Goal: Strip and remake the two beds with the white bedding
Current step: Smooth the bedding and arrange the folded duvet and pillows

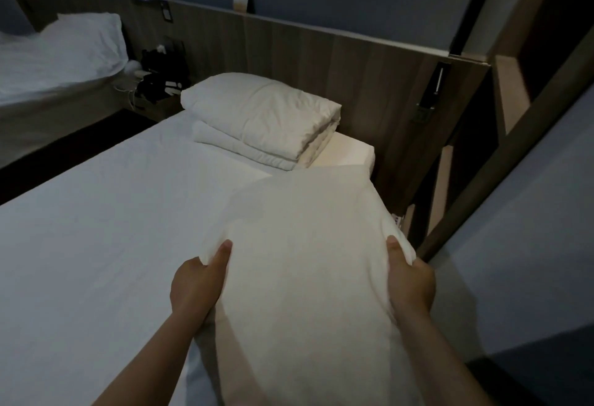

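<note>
Gripping pillow by both long edges, left hand and right hand curled on cloth; long axis pointing toward folded duvet; far end near it.

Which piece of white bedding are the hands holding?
The pillow nearest the camera: the left hand and right hand grip its sides. The folded duvet lies unheld at the head of the bed.

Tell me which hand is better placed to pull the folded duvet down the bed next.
Probably left. The left hand grips the pillow on the side nearer the folded duvet; the right hand grips it at the edge of the bed.
</note>
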Tool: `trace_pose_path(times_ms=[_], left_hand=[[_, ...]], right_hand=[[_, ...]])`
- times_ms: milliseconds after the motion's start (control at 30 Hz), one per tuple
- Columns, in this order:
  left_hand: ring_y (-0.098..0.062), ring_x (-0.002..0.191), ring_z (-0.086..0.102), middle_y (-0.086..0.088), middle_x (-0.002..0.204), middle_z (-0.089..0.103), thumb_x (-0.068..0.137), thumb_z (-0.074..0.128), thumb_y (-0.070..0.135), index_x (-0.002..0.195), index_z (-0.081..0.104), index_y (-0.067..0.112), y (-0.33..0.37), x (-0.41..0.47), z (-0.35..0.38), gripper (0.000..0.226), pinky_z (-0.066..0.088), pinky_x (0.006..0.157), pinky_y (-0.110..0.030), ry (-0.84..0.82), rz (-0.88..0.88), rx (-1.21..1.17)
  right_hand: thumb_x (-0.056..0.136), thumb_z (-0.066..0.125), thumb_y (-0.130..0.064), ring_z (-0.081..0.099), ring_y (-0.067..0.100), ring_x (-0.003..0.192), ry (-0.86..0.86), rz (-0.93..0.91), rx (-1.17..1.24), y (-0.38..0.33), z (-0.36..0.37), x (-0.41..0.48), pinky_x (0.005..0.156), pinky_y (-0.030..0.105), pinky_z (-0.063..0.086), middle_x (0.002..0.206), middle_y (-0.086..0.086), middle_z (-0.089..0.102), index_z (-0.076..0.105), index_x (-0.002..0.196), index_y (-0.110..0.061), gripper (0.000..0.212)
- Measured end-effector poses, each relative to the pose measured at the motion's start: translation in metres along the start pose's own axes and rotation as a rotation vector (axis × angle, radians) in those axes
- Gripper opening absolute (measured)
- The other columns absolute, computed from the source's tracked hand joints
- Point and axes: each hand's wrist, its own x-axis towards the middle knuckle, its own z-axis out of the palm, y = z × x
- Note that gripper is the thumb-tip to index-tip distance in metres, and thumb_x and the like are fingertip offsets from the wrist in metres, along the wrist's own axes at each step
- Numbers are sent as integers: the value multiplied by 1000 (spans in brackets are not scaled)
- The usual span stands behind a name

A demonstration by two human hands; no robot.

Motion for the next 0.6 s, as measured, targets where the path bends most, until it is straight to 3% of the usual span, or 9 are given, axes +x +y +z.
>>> trace_pose_path(times_ms=[133,333,600], left_hand=[[-23,65,56,-9,67,60,85,45,69,66,59,7,41,42,15,66,37,56,-31,-39,58,-30],[-27,69,60,-11,70,63,81,45,73,70,62,5,79,105,40,72,46,63,-34,-86,66,-46],[-22,67,58,-8,70,62,84,48,67,69,60,9,140,159,79,61,45,61,-32,-166,125,-60]], right_hand=[[88,59,-50,52,26,88,38,-9,-15,-28,22,36,81,34,43,102,10,61,62,113,0,56],[89,59,-46,51,24,90,103,-7,24,-60,55,79,82,33,42,105,9,58,59,118,1,55],[88,61,-46,55,30,89,181,-11,-4,-80,79,144,80,34,43,96,11,61,64,104,0,50]])
